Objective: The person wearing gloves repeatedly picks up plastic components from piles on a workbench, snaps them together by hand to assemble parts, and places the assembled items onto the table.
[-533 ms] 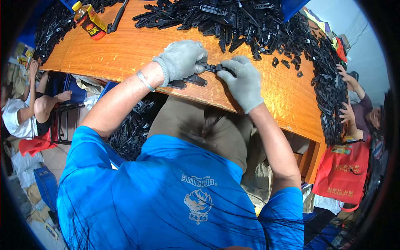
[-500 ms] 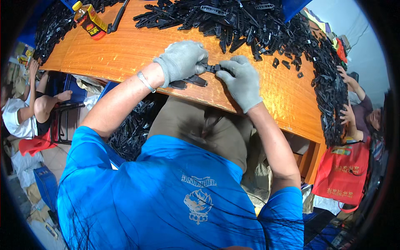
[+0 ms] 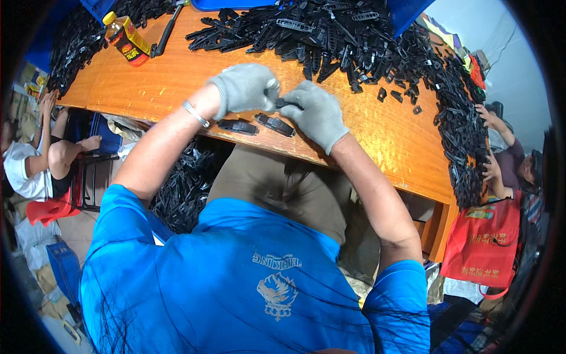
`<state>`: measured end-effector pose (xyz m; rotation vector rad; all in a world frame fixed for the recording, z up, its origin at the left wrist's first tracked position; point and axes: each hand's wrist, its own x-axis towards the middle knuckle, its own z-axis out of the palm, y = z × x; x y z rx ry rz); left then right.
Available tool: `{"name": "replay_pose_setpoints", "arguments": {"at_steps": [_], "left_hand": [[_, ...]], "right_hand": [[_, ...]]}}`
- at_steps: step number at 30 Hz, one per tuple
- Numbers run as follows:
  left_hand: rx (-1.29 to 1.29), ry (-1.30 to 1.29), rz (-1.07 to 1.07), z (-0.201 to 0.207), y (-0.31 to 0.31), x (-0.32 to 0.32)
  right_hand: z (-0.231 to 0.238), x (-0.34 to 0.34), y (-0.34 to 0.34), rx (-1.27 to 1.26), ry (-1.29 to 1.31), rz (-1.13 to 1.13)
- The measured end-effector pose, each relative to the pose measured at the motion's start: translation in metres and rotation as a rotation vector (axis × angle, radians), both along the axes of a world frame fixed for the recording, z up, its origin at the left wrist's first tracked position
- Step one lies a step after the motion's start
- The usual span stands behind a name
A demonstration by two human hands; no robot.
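Observation:
My gloved right hand (image 3: 318, 112) pinches a small black plastic part (image 3: 284, 104), most of it covered by the fingers. Right against it, my gloved left hand (image 3: 244, 88) has its fingers curled closed at the part's other end; its grip is partly hidden. Two longer black plastic pieces, one a flat piece (image 3: 237, 127) and one a clip-like piece (image 3: 275, 124), lie side by side below my hands at the table's near edge.
A big heap of black plastic parts (image 3: 330, 35) covers the wooden table's (image 3: 171, 88) far side and runs down its right. A drink bottle (image 3: 128, 39) and black-handled tool (image 3: 167, 30) stand far left. People sit at both sides; a red bag (image 3: 483, 242) hangs at right.
My hands have drawn closer together and shifted slightly left, so less of the black part shows between them. The two pieces on the table are now more exposed. The view has shifted slightly.

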<state>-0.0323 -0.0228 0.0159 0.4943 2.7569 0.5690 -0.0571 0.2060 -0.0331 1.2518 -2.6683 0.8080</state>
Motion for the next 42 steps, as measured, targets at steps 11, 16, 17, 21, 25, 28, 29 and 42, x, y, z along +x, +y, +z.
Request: {"name": "replay_pose_setpoints", "arguments": {"at_steps": [11,16,17,21,25,28,29,42], "left_hand": [[-0.007,0.257,0.421,-0.018,0.065,-0.043],[0.008,0.191,0.561,-0.020,0.081,-0.059],[0.002,0.190,0.565,-0.022,0.081,-0.060],[0.085,0.164,0.543,-0.022,0.079,-0.059],[0.107,0.218,0.464,-0.022,0.069,-0.038],[0.129,0.247,0.310,-0.025,0.060,-0.022],[0.129,0.245,0.312,-0.028,0.060,-0.018],[0.096,0.308,0.103,-0.027,0.043,0.001]], "right_hand": [[0.003,-0.063,0.096,0.089,0.172,-0.456],[0.007,-0.066,0.093,0.202,0.149,-0.439],[0.009,-0.063,0.093,0.234,0.123,-0.461],[0.009,-0.049,0.098,0.190,0.072,-0.479],[0.006,-0.036,0.111,0.145,0.066,-0.412],[0.003,-0.026,0.113,0.068,0.096,-0.361],[0.003,-0.023,0.113,0.069,0.094,-0.359],[0.013,-0.013,0.056,-0.003,-0.059,-0.168]]}}
